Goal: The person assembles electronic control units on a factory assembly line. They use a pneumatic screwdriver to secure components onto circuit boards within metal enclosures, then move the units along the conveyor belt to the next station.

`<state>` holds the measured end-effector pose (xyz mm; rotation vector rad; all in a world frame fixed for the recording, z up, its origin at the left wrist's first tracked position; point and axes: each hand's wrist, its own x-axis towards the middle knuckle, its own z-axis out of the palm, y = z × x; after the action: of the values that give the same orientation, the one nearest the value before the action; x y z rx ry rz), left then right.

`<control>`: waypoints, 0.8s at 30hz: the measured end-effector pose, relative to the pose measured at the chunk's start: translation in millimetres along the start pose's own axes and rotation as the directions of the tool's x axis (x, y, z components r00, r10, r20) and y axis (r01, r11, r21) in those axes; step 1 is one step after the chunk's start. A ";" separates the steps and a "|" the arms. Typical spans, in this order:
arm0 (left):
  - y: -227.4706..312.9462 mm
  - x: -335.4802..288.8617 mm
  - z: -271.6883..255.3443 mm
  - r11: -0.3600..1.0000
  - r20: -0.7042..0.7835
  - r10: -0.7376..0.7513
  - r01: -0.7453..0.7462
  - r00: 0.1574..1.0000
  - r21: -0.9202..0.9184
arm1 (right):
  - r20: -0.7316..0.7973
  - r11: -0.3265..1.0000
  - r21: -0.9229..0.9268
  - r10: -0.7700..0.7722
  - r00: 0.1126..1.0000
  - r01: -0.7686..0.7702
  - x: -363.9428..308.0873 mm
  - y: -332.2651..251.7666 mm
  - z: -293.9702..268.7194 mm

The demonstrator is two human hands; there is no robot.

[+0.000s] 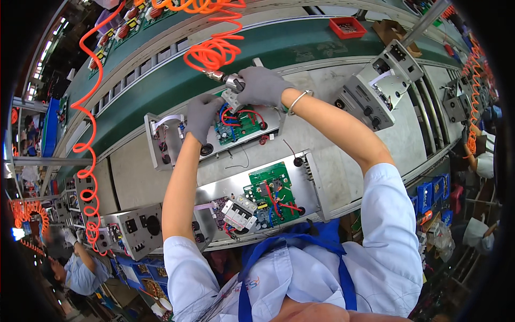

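My right hand (pixel 263 86), in a grey glove, is wrapped round a metal air screwdriver (pixel 233 81) with an orange coiled hose. Just below the tool sits a pale grey-white block (pixel 232 100), above a green circuit board (pixel 244 126) with red and blue wires. My left hand (pixel 200 115), also gloved, has its fingers bent against the block's left side; its fingertips are partly hidden. The board lies in an open metal chassis (pixel 155 140). Nearer me is a second open chassis (pixel 312 185) with a green board (pixel 273 180) and a white breaker-like block (pixel 240 213).
A third unit (pixel 367 102) with a grey knobbed panel stands to the right, another grey panel (pixel 140 228) at lower left. Beyond lies a green conveyor belt (pixel 300 45) with a red bin (pixel 347 28). An orange coiled hose (pixel 86 145) hangs at left. Co-workers are at both sides.
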<state>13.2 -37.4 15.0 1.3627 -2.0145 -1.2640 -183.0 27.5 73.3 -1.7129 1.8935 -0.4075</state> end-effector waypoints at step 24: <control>1.6 -20.4 32.4 0.936 -0.093 0.223 -0.187 0.970 0.297 | -0.318 0.538 0.761 -0.178 0.931 0.363 -59.3 -23.5 -71.0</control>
<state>-2.1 -4.5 2.9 1.2744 -2.2461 -0.7989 -202.8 72.7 155.1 -1.3055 1.1791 -1.3935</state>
